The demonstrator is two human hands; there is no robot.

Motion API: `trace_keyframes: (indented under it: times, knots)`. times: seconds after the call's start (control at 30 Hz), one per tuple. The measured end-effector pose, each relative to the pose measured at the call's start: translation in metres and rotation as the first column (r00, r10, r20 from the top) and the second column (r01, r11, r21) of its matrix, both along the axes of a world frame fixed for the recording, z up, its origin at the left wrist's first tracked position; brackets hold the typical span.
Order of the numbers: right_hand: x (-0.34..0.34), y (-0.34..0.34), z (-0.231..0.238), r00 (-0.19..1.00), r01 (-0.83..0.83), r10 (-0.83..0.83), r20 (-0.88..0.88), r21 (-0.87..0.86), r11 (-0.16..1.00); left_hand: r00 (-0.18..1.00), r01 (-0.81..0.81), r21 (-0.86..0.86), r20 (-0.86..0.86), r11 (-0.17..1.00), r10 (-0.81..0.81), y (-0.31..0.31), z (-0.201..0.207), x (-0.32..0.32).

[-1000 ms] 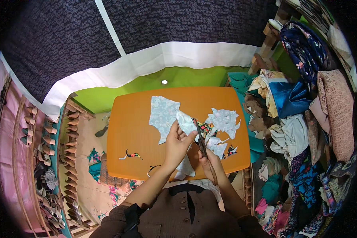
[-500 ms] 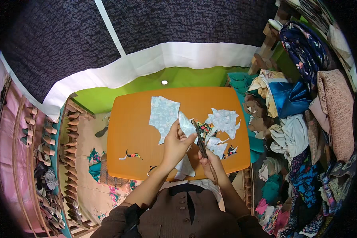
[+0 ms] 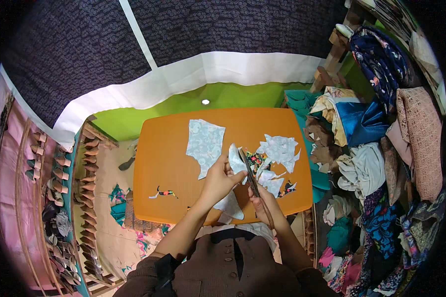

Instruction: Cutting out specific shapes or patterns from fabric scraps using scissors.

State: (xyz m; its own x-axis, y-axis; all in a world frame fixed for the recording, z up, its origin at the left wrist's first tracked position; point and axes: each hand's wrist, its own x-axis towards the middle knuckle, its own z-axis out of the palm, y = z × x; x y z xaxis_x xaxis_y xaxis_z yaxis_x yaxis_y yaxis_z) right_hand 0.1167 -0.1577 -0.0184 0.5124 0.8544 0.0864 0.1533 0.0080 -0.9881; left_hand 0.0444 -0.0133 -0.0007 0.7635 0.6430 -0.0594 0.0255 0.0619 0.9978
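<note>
In the head view, a small, pale, curved fabric piece (image 3: pixel 235 157) is raised above the middle of the orange table (image 3: pixel 166 148). The left hand (image 3: pixel 218 180), its forearm entering from seven o'clock, pinches it; the right hand (image 3: pixel 265 203), from five o'clock, grasps dark scissors (image 3: pixel 250 171) pointing toward eleven, beside the fabric's three-o'clock edge.

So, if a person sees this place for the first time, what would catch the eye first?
Probably the bright orange table in the middle, where the left hand pinches a pale cloth piece next to dark scissors in the right hand. Then, likely, the heaped colourful fabrics along the right side, and the large dark patterned cloth with its white border across the top.
</note>
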Motion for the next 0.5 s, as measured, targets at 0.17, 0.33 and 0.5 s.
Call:
trace_keyframes:
  times: [0.17,0.33,0.5]
  knots:
    - [0.008,-0.004,0.003,0.994,-0.06,0.075,0.081,-0.173,0.983,1.0,-0.011,0.012,-0.012,1.0,0.011,0.004,-0.002,-0.002]
    - [0.007,-0.007,-0.01,0.999,-0.039,0.041,0.002,-0.187,0.982,0.999,-0.021,-0.067,-0.036,0.998,0.019,0.0,0.005,0.001]
    - [0.003,-0.005,-0.005,0.989,-0.087,0.076,-0.13,-0.082,0.993,0.993,0.083,0.018,-0.085,0.996,-0.081,0.006,0.0,-0.004]
